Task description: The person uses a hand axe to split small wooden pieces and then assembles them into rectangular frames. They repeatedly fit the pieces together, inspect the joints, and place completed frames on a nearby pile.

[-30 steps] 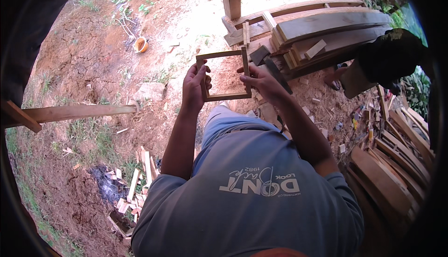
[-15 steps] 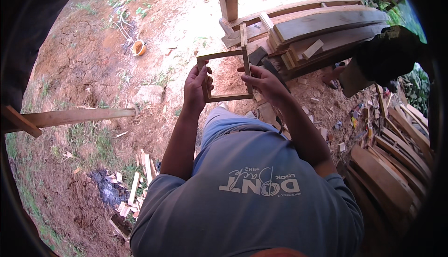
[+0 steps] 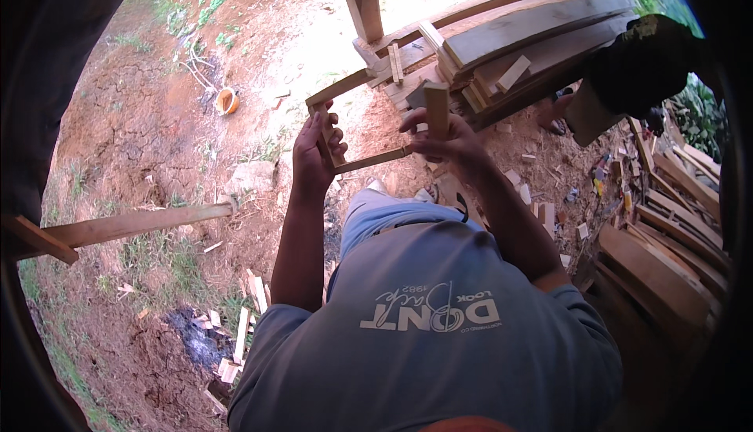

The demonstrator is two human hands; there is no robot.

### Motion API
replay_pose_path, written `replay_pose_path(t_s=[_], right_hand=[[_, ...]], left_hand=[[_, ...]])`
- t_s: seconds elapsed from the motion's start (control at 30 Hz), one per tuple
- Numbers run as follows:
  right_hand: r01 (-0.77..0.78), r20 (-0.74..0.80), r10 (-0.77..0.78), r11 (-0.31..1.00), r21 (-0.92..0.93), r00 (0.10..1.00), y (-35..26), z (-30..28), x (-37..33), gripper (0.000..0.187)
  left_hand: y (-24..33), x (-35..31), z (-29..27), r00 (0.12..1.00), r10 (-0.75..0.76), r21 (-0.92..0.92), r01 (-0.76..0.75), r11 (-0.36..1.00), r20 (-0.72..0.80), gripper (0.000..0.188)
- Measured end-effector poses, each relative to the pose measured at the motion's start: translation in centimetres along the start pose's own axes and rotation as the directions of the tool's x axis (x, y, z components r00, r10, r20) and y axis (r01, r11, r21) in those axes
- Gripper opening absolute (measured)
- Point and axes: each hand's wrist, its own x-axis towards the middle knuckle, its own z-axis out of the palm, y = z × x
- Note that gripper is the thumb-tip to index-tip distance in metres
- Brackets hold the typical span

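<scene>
Tbh keep that wooden frame [image 3: 369, 122] square while you fit it: your left hand [image 3: 314, 153] is wrapped tight round the left rail, so brace there w/ steady pressure and don't twist it. Right hand [image 3: 447, 145] is closed on the frame's right upright, thumb on top, so the frame sits btw both hands, just in front of the plank stack [image 3: 518, 32].

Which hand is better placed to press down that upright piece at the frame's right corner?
Right, probably. The right hand already grips the upright wooden piece at that corner, while the left hand is wrapped around the left side of the wooden frame, steadying it.
</scene>
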Motion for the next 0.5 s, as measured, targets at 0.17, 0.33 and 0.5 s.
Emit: replay_pose_path(t_s=[0.17,0.33,0.5], right_hand=[[0.119,0.015,-0.119,0.992,0.031,0.993,-1.1,2.2,-0.6,0.02],[0.29,-0.012,-0.29,0.957,0.016,0.957,-1.8,1.8,-1.5,0.012],[0.37,-0.115,-0.368,0.929,0.0,0.923,-2.8,2.8,-2.5,0.005]], left_hand=[[1.9,0.6,2.7,0.998,-0.044,0.075,0.04,0.996,0.053,0.045],[3.4,1.4,4.6,0.987,-0.103,0.152,0.084,0.985,0.125,0.047],[4.7,1.4,6.5,0.98,-0.151,0.219,0.121,0.968,0.127,0.048]])
